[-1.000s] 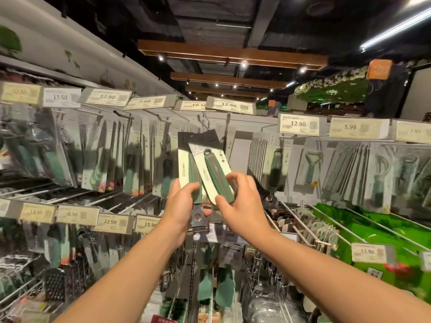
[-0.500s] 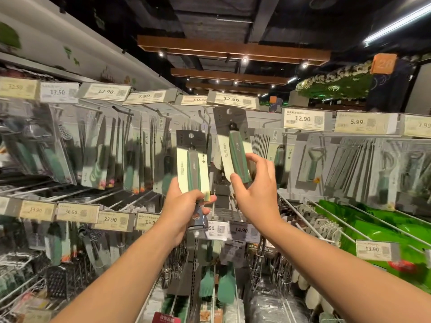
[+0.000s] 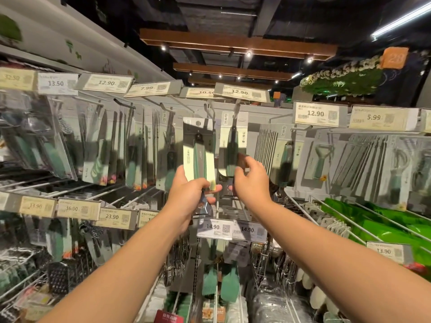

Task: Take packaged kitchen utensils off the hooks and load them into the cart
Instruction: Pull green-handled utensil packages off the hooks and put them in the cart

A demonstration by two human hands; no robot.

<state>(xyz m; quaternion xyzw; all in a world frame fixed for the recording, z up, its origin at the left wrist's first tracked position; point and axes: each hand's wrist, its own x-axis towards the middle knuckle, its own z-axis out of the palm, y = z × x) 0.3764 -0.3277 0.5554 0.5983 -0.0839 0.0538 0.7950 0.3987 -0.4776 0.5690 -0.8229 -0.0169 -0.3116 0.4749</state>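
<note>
Packaged utensils hang in rows on the store's pegboard hooks, and two of them sit at the centre of the view. The left hand (image 3: 189, 197) grips the lower end of one carded green-handled utensil (image 3: 198, 155), fingers and thumb curled round the card, holding it upright just in front of the display and free of the hooks. Just to its right, a second carded green-handled utensil (image 3: 233, 141) hangs from a hook (image 3: 236, 108) under the 12.90 price tag (image 3: 240, 92). The right hand (image 3: 250, 180) is at the lower part of this pack with its fingers curled toward it; whether they actually pinch the card cannot be told, as that area is blurred. Farther right hang packs of skewers (image 3: 268, 145) and a peeler (image 3: 320, 159). Below the hands sit two 14.90 price tags (image 3: 231, 229), with green silicone brushes (image 3: 220, 280) lower down.
</note>
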